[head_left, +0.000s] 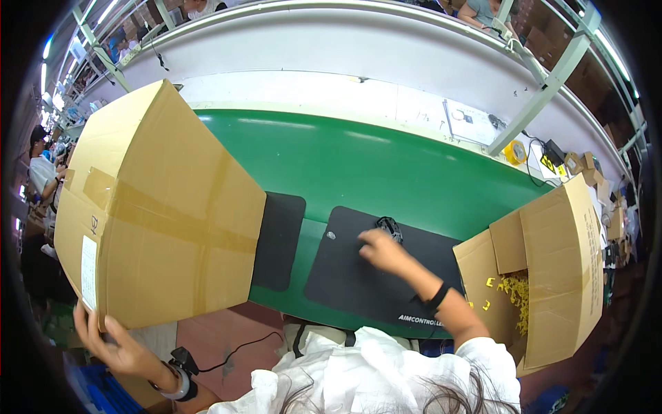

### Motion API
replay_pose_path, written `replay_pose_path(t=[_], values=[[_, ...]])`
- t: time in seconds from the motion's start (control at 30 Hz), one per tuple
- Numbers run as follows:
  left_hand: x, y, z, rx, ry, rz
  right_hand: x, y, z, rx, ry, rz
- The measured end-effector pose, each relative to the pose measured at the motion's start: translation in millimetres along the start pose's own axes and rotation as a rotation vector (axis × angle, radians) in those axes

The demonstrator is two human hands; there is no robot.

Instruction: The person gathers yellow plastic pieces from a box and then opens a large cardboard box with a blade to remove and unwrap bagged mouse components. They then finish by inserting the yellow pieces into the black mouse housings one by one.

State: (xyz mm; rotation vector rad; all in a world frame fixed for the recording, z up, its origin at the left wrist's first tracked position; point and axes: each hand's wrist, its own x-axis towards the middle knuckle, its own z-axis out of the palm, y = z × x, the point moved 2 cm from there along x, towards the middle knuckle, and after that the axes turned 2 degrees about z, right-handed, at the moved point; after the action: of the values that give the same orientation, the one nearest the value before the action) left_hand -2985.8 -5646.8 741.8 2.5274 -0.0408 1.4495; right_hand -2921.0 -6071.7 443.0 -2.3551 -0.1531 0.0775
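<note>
My left hand (114, 348) is at the lower near corner of a large taped cardboard box (186, 207), its thumb and fingers against either side of that corner. A pale label (89, 271) is stuck on the box just above those fingers. Over a black mat (358, 276) hovers my right hand (385, 251), slightly blurred, with its fingers bent and a little apart; I see nothing in it. Right behind it lies a small black object (390, 228), partly hidden by the hand, whose kind I cannot make out. A small shiny piece (331, 235) sits on the mat to the left.
At the right stands an open cardboard box (562, 269) with small yellow pieces (514, 293) inside. A second dark mat (279, 241) lies beside the large box on the green bench (331, 159). Yellow tape (514, 152) and a metal post (545, 103) are behind. Other people work farther off.
</note>
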Motion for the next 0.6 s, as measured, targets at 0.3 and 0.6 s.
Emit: replay_pose_path(t=[0.3,0.6], values=[[-4.7,172.5,168.8,-0.794,-0.258,0.273,1.4,117.8,-75.4,0.010,0.474,0.391],[121.7,321.7,496.2,-0.886,-0.208,0.482,-82.0,105.4,-3.3,-0.393,0.508,0.476]])
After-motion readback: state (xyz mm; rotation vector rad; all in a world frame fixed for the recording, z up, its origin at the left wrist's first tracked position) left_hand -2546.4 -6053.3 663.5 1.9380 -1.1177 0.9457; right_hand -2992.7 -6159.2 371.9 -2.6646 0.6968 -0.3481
